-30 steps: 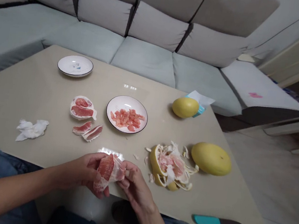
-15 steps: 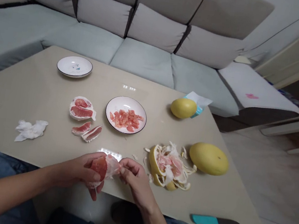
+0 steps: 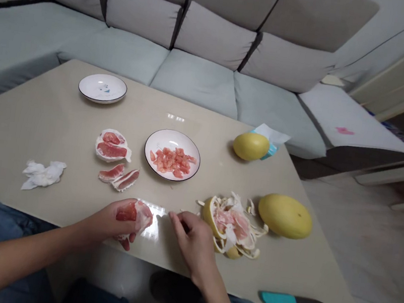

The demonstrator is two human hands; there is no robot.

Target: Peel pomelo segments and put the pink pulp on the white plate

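My left hand [image 3: 117, 222] is wrapped round a pink pomelo segment [image 3: 129, 213] with white membrane, held just above the near edge of the beige table [image 3: 41, 119]. My right hand [image 3: 192, 238] rests apart from it, fingers curled and pinched near small membrane scraps [image 3: 183, 212], close to the peel pile [image 3: 231, 224]. Whether anything is in the pinch I cannot make out. A white plate [image 3: 172, 155] holds several pink fruit pieces. More segments [image 3: 112, 145] and two slices [image 3: 119, 176] lie to its left.
Two whole yellow pomelos [image 3: 285, 216] [image 3: 251, 146] sit on the right. A teal-handled knife [image 3: 293, 302] lies near the right front edge. A crumpled tissue [image 3: 43, 174] lies left, a second plate [image 3: 102, 88] at the far left. A grey sofa [image 3: 201, 46] stands behind.
My hands have come apart. The right hand has let go of the segment and moved right toward the peel pile; the left hand keeps the segment and has shifted slightly left.
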